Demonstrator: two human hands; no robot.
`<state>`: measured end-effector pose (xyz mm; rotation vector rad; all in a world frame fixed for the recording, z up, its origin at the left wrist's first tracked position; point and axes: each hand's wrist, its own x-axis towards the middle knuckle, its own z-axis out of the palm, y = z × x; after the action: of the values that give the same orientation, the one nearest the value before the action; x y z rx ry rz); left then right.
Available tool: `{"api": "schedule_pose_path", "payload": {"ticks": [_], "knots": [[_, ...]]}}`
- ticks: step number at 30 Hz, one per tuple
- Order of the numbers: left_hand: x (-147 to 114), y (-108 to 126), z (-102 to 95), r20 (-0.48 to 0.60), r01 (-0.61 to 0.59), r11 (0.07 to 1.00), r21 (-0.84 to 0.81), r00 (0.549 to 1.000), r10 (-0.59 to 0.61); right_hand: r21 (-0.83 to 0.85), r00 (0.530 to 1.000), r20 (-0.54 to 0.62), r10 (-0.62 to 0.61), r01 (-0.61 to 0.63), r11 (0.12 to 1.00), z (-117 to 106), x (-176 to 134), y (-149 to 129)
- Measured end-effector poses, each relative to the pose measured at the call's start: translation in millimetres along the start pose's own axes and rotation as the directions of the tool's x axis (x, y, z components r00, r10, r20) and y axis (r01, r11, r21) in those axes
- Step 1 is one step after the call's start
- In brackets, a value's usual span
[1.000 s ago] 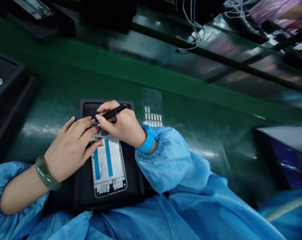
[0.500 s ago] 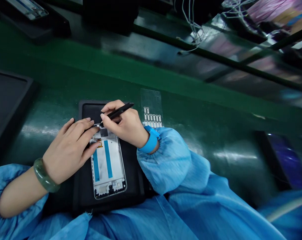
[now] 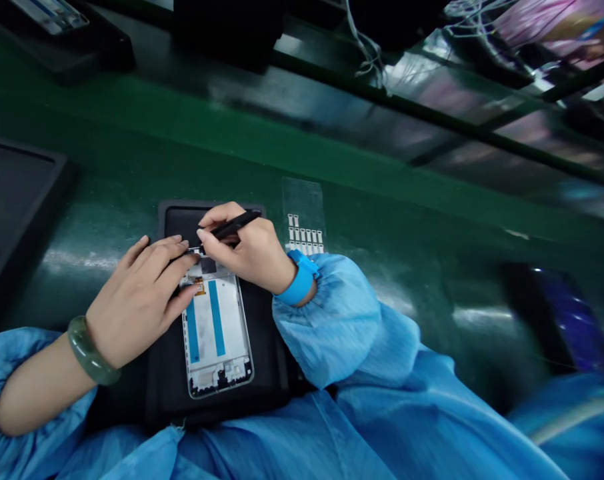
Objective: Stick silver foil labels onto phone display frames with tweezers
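A silver phone frame (image 3: 232, 333), with two blue strips along its inside, rests on a black tray (image 3: 155, 373). My left hand (image 3: 139, 287), with a green bangle at the wrist, lies over the frame's upper left part. Its fingers are stretched out; the fingertips touch the top edge, and the thumb is beside a small orange flex cable (image 3: 200, 287). My right hand (image 3: 252, 250), wearing a blue wrist strap, pinches a black pen-like tool (image 3: 237, 225) over the frame's top edge. The tool's working tip is hidden behind my fingers.
Beyond my right wrist, a clear sheet with several small white pieces (image 3: 306, 235) lies on the green bench (image 3: 407, 220). Another black tray (image 3: 17, 200) is at left. A phone frame (image 3: 57, 15) sits at the upper left. White cables (image 3: 367, 50) hang at the back shelf.
My right hand and the black tool have shifted slightly left, and the tool lies a little lower. My left hand and the phone frame have stayed in place.
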<state>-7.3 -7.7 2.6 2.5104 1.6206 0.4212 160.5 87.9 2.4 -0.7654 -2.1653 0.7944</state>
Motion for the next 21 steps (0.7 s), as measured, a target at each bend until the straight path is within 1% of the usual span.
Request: {"api": "schedule_pose_path", "payload": {"ticks": [2, 7, 9, 12, 14, 16, 18, 20, 21], "knots": [[0, 0, -0.1, 0.002, 0.002, 1.0, 0.005, 1.0, -0.002, -0.014, 1.0, -0.01, -0.011, 0.011, 1.0, 0, 0, 0], [-1, 1, 0.6, 0.002, -0.005, 1.0, 0.023, 1.0, 0.005, 0.03, 0.999, -0.007, 0.031, -0.031, 0.999, -1, 1, 1], [-1, 0, 0.8, 0.005, -0.008, 1.0, 0.022, 1.0, 0.008, 0.018, 1.0, 0.017, -0.014, 0.014, 1.0, -1, 2, -1], [-1, -1, 0.6, 0.012, -0.009, 1.0, 0.026, 1.0, 0.009, -0.056, 0.99, 0.101, -0.098, 0.104, 0.993, 1, 2, -4], [-1, -1, 0.0, 0.016, -0.012, 1.0, 0.029, 1.0, 0.012, -0.077, 0.982, 0.139, -0.125, 0.137, 0.988, 0, 3, -5], [0, -2, -0.8, 0.019, -0.016, 0.999, 0.029, 1.0, 0.016, -0.056, 0.99, 0.085, -0.112, 0.117, 0.992, -8, 5, -3], [0, -2, -1.5, 0.02, -0.022, 0.999, 0.034, 1.0, 0.022, -0.055, 0.998, -0.037, -0.058, 0.056, 0.997, -20, 9, 3], [0, -1, -1.8, 0.013, -0.029, 0.999, 0.039, 1.0, 0.028, -0.155, 0.989, -0.148, -0.02, -0.003, 0.988, -34, 12, 12], [0, -1, -1.7, 0.008, -0.03, 0.999, 0.041, 1.0, 0.03, -0.24, 0.987, -0.161, -0.013, -0.027, 0.97, -40, 14, 17]]}}
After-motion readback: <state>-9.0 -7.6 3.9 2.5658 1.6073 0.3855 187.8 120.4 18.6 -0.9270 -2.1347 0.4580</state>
